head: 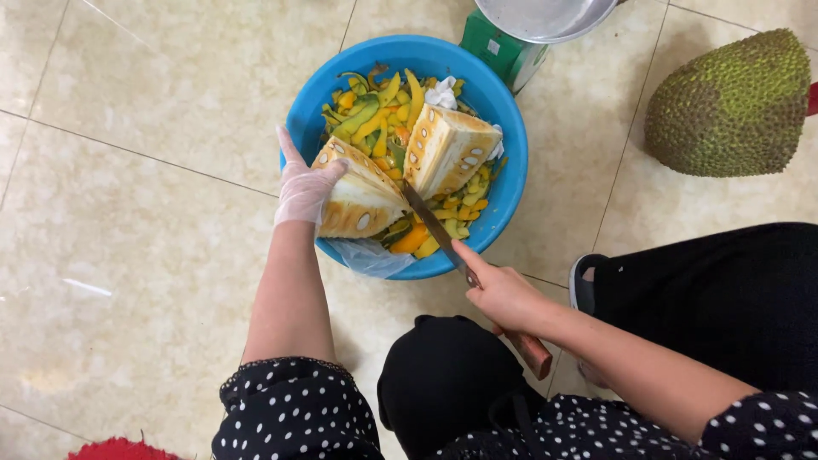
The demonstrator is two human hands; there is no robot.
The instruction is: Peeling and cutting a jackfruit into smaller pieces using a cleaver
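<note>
Steel and long, the knife blade slants from the near right up toward the far left, its tip buried between two pale jackfruit wedges in the blue plastic basin. Its brown wooden handle points back toward the person's knee. The right hand is bare; its fingers wrap the handle where it meets the blade, the forefinger laid along the blade's spine. The left hand wears a thin clear glove, and its fingers are spread flat against the rind of the left wedge, which leans on the basin's near left rim. The right wedge stands nearer the middle, its cut face creamy and fibrous, with seed holes along the edge. Yellow, orange and green peelings fill the basin around both pieces. On the glossy beige tiled floor, a whole knobbly green jackfruit sits well apart at the far right; a metal bowl rests on a green box just behind the basin.
</note>
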